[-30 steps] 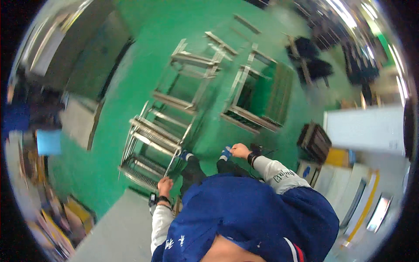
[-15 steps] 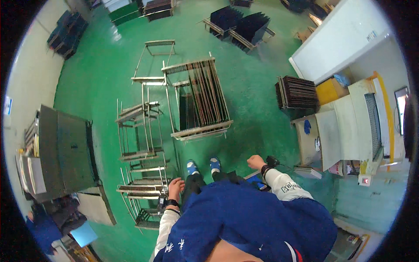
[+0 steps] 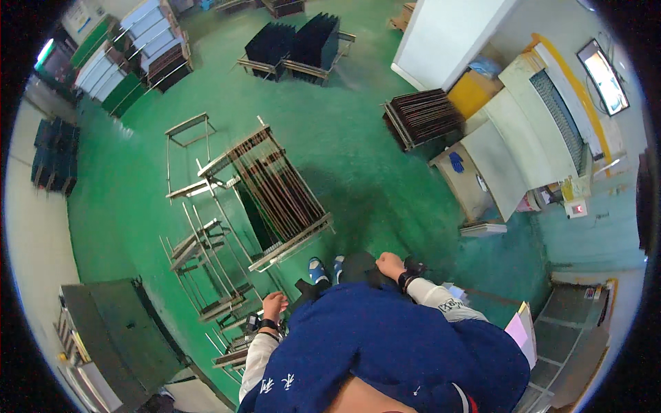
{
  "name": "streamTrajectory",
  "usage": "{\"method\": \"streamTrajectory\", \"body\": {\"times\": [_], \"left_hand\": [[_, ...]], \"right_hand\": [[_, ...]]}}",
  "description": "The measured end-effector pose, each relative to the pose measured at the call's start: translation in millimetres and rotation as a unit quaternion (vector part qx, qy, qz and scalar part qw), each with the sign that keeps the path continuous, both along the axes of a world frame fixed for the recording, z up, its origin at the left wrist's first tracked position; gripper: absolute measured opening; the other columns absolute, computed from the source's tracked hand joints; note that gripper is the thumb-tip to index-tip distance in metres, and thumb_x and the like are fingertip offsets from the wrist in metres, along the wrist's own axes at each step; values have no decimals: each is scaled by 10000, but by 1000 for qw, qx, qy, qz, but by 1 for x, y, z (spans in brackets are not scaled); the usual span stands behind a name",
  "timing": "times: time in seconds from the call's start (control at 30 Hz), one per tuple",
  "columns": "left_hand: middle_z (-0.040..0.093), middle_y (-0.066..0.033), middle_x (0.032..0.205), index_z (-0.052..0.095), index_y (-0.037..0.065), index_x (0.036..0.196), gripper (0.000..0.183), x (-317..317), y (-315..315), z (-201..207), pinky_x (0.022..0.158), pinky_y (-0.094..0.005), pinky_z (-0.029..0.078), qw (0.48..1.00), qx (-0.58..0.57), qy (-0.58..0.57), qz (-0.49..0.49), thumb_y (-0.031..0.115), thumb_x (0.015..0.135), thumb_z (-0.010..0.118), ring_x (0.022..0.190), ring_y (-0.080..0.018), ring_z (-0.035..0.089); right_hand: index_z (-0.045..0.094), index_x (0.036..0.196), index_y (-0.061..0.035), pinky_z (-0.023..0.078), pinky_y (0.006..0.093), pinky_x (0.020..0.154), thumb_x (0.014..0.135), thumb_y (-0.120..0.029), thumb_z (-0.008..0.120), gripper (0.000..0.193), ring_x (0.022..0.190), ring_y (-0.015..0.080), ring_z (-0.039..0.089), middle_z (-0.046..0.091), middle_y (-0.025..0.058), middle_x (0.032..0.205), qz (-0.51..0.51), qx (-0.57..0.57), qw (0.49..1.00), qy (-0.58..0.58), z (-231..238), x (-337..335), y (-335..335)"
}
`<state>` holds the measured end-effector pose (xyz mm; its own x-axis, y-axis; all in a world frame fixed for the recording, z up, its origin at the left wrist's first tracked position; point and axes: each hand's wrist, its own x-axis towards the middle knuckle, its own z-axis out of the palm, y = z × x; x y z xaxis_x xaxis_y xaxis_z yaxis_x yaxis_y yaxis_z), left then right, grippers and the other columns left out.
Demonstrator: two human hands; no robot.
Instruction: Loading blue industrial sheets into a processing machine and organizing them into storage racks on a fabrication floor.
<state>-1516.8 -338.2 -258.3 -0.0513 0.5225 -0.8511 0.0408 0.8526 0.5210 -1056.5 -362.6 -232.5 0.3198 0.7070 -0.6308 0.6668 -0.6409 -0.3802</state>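
My left hand (image 3: 275, 305) hangs by my side with its fingers loosely apart and nothing in it, nearest to the low metal racks. My right hand (image 3: 390, 265) is in front of my body, its fingers curled in, with nothing visible in them. Both wrists wear dark bands. Ahead of my feet stands a metal rack (image 3: 323, 224) holding several dark upright panels (image 3: 279, 186) in slots. Neither hand touches it. To its left are empty metal frames (image 3: 187, 126) and slotted racks (image 3: 206, 248).
At the right, a stack of dark panels (image 3: 425, 117) stands beside a yellow box (image 3: 474, 95) and a pale workbench (image 3: 497, 165) with a blue glove (image 3: 456, 162). More racked panels (image 3: 313, 48) stand at the back. A dark cabinet (image 3: 127, 330) is at the lower left.
My view has turned to the right; the racks now sit further left and tilted, and more of the right wall shows. My hands stay near my body, with nothing picked up.
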Motion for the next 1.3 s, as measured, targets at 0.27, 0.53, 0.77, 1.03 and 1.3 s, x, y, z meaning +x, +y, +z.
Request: {"method": "streamTrajectory", "body": {"times": [0.27, 0.53, 0.77, 1.03, 1.3], "left_hand": [[661, -86, 886, 591, 18, 1129, 287, 37, 58, -9, 510, -269, 480, 999, -22, 26, -15, 104, 862, 530, 605, -166, 628], [649, -61, 790, 644, 29, 1035, 220, 176, 90, -17, 525, -285, 491, 990, -3, 7, -141, 130, 846, 593, 598, -152, 605], [686, -68, 913, 671, 15, 1070, 300, 335, 200, 11, 743, -282, 499, 966, 23, 84, -242, 203, 837, 646, 812, -150, 631], [680, -52, 958, 669, 22, 1064, 301, 414, 311, -4, 783, -264, 478, 982, 84, 32, -169, 217, 835, 668, 852, -140, 618], [685, -61, 941, 678, 10, 1055, 354, 443, 482, -64, 775, -275, 481, 990, 55, 10, -131, 275, 821, 678, 836, -141, 615]], "right_hand": [[693, 854, -65, 493, 455, 777, 790, -300, 618, 254, 865, 369, 635, 678, 176, 878, 65, -16, 997, -26, -29, 66, 58], [677, 785, -54, 501, 426, 728, 782, -302, 615, 255, 792, 336, 645, 677, 155, 818, 51, 4, 996, 71, -18, 220, 156], [690, 792, -7, 494, 474, 753, 779, -289, 568, 307, 815, 406, 631, 654, 240, 828, 72, -61, 993, -68, -28, 368, 210], [681, 832, -9, 513, 440, 683, 801, -258, 582, 270, 745, 352, 652, 678, 187, 822, 97, -12, 995, -20, -52, 406, 285], [648, 876, -30, 474, 296, 524, 853, -228, 610, 204, 593, 135, 600, 655, 51, 739, -28, -47, 979, 198, -87, 408, 439]]}}
